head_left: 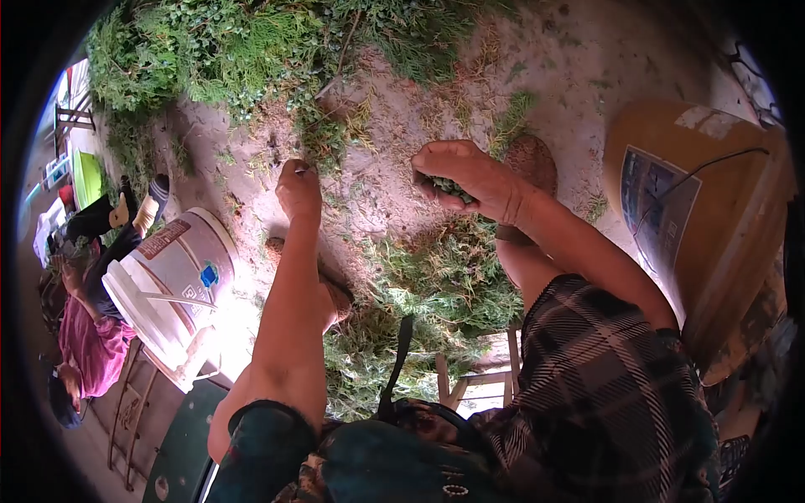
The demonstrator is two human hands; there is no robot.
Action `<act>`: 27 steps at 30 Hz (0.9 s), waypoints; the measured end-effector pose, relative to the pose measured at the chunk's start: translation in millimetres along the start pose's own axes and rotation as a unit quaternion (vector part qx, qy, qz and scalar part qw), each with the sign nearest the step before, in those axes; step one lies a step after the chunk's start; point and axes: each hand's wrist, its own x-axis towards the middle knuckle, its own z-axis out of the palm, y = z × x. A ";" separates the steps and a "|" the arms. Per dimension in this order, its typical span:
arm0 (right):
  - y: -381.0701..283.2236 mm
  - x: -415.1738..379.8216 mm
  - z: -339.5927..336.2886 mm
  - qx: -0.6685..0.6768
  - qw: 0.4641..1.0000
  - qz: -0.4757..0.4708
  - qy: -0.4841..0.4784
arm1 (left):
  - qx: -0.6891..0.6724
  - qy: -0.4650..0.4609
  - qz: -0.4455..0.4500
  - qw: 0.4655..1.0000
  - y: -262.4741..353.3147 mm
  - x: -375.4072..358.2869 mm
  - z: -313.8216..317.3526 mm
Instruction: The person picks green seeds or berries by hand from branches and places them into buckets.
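My left hand [299, 191] is closed in a pinch above the floor, close to loose evergreen sprigs [323, 138]. Whatever its fingertips may hold is too small to make out. My right hand [474, 172] is curled into a cup around a handful of small green seed cones [449, 186], partly hidden by the fingers. A large heap of leafy evergreen branches [243, 59], with small cones among the foliage, lies beyond my hands. More cut sprigs [444, 285] cover the floor between my feet.
On the left stands a white bucket [197, 251] with a handle; a large yellow-brown bucket [671, 184] is at the right. Another person [92, 335] in a pink top sits past the white bucket. A stool [453, 390] shows below me.
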 end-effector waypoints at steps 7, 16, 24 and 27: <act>4.0 4.3 0.3 -0.014 1.000 0.017 0.021 | -0.041 -0.045 0.031 0.998 0.4 5.1 -10.2; 6.3 4.1 -5.3 0.010 0.999 0.018 0.035 | -0.049 0.007 0.112 0.993 11.5 -6.2 12.6; 9.1 2.3 -14.2 0.085 0.995 0.018 0.047 | -0.481 -0.168 -0.153 0.847 10.5 -32.0 -1.3; 9.7 2.0 -16.6 0.096 0.994 0.022 0.039 | -0.450 -0.160 -0.090 0.874 17.2 -46.9 5.0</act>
